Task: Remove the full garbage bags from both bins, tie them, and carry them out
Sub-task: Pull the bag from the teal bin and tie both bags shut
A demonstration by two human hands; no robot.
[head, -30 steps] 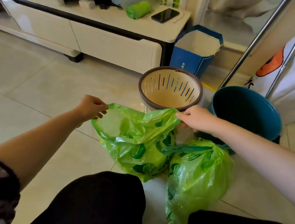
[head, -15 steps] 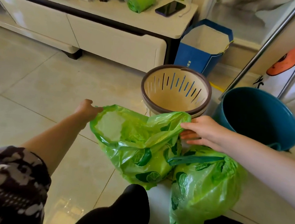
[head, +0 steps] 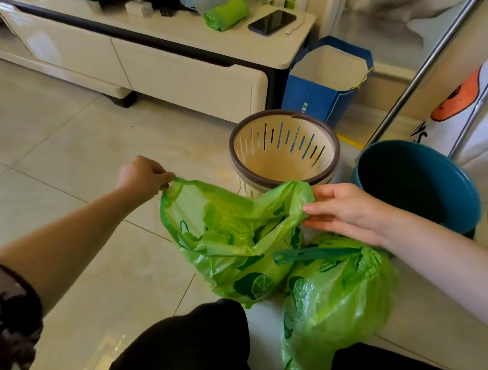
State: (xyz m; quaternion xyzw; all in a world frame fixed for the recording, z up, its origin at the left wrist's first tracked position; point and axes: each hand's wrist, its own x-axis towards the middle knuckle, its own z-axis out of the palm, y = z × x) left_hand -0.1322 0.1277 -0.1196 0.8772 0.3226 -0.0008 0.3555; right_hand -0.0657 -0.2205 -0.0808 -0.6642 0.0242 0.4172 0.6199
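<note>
Tiled floor: beige bin and teal bin unlined. Left hand pinches open green bag; right hand, fingers straight, touches its rim. Second bag cinched.

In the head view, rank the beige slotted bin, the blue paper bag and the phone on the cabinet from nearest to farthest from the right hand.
From the right hand:
1. Beige slotted bin, just ahead and left of it, on the floor.
2. Blue paper bag, behind that bin, beside the cabinet.
3. Phone, on the cabinet top, farthest back.
</note>
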